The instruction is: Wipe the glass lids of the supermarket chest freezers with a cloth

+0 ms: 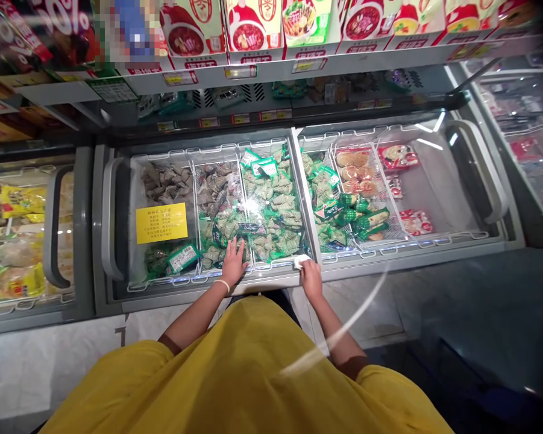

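Note:
My left hand (233,263) lies flat with fingers spread on the glass lid of a chest freezer (100,211), over packs of green-wrapped dumplings (271,205). My right hand (310,278) is closed on a small white cloth (301,261), pressed to the front edge of the lid beside the centre divider. A white band sits on my left wrist. My yellow garment fills the bottom of the view.
A yellow notice (161,222) sticks to the lid at the left. Wire baskets at the right hold green packs (361,220) and red-labelled packs (398,157). A shelf of boxed goods (253,27) runs above. More freezers stand at the left (22,235) and the far right (528,138).

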`<state>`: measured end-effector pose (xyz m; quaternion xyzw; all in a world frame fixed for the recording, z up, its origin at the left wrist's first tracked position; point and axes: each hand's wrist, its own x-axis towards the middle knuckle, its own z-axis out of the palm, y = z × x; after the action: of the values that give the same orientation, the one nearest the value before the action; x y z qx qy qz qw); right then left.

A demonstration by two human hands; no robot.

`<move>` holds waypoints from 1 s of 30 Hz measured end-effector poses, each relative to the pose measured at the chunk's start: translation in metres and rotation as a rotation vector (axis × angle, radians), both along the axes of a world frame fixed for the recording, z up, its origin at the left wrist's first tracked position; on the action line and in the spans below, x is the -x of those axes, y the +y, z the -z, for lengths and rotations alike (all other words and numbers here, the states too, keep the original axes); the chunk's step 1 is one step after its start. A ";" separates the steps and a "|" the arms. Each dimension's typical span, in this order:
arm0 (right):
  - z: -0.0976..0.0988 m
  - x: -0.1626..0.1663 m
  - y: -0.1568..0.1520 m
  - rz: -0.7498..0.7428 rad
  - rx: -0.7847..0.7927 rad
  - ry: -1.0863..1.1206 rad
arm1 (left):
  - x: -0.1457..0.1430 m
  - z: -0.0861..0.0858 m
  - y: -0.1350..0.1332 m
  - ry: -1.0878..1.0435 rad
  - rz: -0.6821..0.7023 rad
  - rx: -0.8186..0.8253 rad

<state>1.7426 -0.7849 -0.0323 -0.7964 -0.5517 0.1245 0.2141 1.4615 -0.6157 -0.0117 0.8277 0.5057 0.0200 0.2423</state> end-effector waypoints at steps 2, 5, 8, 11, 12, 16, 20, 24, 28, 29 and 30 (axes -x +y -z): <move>-0.002 -0.015 -0.005 0.099 0.006 -0.027 | 0.000 0.000 0.001 -0.012 0.001 -0.006; -0.002 0.018 0.013 0.067 0.064 -0.012 | -0.001 -0.001 0.002 -0.007 0.014 -0.020; -0.004 0.080 0.043 -0.248 0.123 0.040 | -0.004 -0.003 -0.004 0.015 0.001 -0.048; -0.009 0.107 0.057 -0.564 0.142 0.025 | -0.005 -0.005 -0.022 0.017 -0.037 -0.085; -0.010 0.101 0.055 -0.624 0.137 0.022 | -0.006 -0.004 -0.030 0.017 -0.053 -0.092; -0.008 0.014 0.022 -0.513 0.058 0.042 | -0.007 -0.002 -0.059 0.022 -0.128 -0.091; -0.003 -0.062 -0.017 -0.309 -0.007 0.020 | -0.012 0.000 -0.078 0.034 -0.190 -0.072; -0.002 -0.030 -0.015 -0.241 -0.023 0.060 | -0.019 0.000 -0.097 0.034 -0.240 -0.044; -0.006 0.050 0.020 -0.522 0.032 0.125 | -0.020 -0.001 -0.115 0.000 -0.278 -0.031; -0.007 0.064 0.028 -0.572 0.043 0.116 | -0.020 -0.001 -0.117 -0.005 -0.280 -0.022; -0.008 0.072 0.035 -0.616 0.052 0.100 | -0.019 -0.001 -0.119 -0.007 -0.279 -0.012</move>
<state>1.6709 -0.7503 -0.0244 -0.5898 -0.7525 0.2366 0.1730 1.4802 -0.7343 -0.0104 0.7509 0.6148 0.0593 0.2338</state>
